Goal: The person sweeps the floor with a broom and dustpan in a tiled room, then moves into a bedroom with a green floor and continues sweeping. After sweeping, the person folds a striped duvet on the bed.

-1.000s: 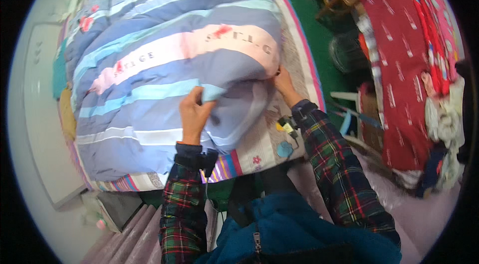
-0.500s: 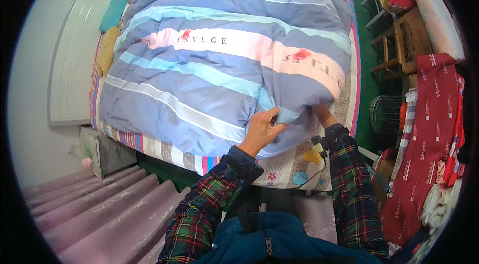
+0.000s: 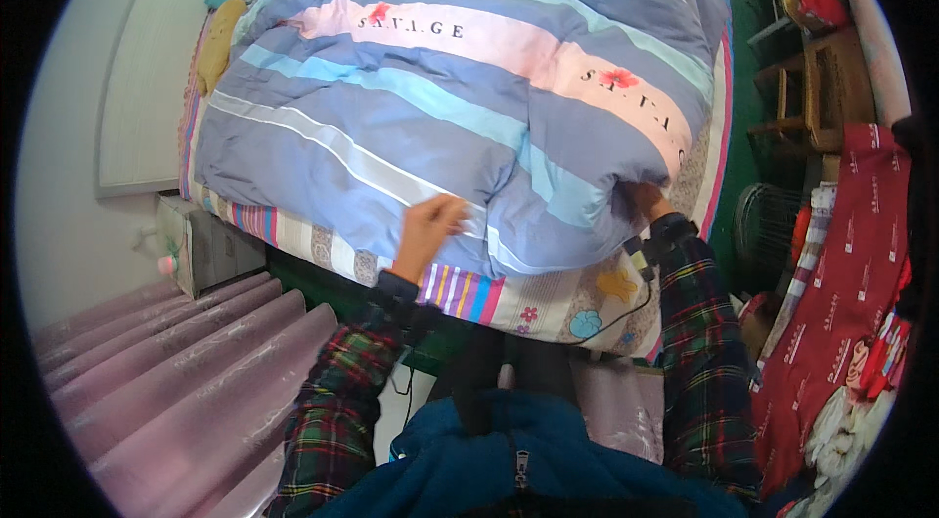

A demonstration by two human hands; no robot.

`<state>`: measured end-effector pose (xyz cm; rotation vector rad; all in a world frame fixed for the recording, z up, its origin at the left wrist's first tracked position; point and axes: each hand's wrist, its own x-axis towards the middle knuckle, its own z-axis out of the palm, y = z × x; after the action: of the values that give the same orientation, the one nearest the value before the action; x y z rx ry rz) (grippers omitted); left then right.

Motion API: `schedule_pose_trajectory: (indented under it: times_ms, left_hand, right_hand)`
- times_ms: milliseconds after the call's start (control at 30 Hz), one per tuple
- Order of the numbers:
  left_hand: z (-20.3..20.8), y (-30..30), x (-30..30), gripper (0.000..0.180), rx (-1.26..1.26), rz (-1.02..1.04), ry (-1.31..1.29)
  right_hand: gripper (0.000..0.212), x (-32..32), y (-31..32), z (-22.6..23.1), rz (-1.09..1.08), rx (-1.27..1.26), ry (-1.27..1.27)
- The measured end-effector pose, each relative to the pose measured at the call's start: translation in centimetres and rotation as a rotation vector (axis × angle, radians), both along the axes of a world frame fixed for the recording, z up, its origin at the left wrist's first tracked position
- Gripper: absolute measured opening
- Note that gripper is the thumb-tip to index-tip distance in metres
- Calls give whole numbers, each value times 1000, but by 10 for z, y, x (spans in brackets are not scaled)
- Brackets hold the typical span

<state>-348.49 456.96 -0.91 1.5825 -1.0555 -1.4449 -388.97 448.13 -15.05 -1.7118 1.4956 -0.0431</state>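
Observation:
A thick quilt (image 3: 391,107) with grey-blue, light blue and pink bands lies over the bed, puffed and creased. My left hand (image 3: 430,229), blurred by motion, is over its near edge with the fingers bent; I cannot make out a hold. At the near right corner, my right hand (image 3: 646,200) reaches into a bunched fold of the quilt. The cloth gathers around that hand and hides its fingertips. Beside its wrist, a dark cord with a small block-shaped fitting (image 3: 639,261) rests on the patterned bed sheet (image 3: 538,308).
A pinkish curtain (image 3: 196,371) hangs in folds at the near left, by a grey bedside cabinet (image 3: 215,244). To the right stand a wooden chair (image 3: 831,78), a wire basket (image 3: 768,220) and a pile under red cloth (image 3: 841,293). Yellow cloth (image 3: 220,44) lies along the bed's left side.
My left hand has come off the quilt's right part and moved left. My right hand stays at the corner, where the fold is more bunched. The view has shifted, so the quilt sits higher.

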Motion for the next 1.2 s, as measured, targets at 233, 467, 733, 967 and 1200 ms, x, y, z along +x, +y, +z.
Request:
schedule_pose_trajectory:
  times_ms: [233,467,733,967,1200]
  left_hand:
    - [-21,14,170,14,-27,155,-619]
    - [-16,-61,209,75,-412,-342,-1106]
    - [-59,-172,195,114,-446,-810,-1234]
    - [-119,-193,180,120,-323,-1257,-1124]
    - [-168,-188,176,64,-604,-1079,-1175]
  right_hand:
    - [62,-67,5,94,-675,285,-935]
    - [33,-79,51,187,-1210,-71,-940]
    - [50,-43,117,261,-1185,33,-650]
    - [53,18,129,237,-830,195,-228]
    - [67,12,156,193,-406,-55,220]
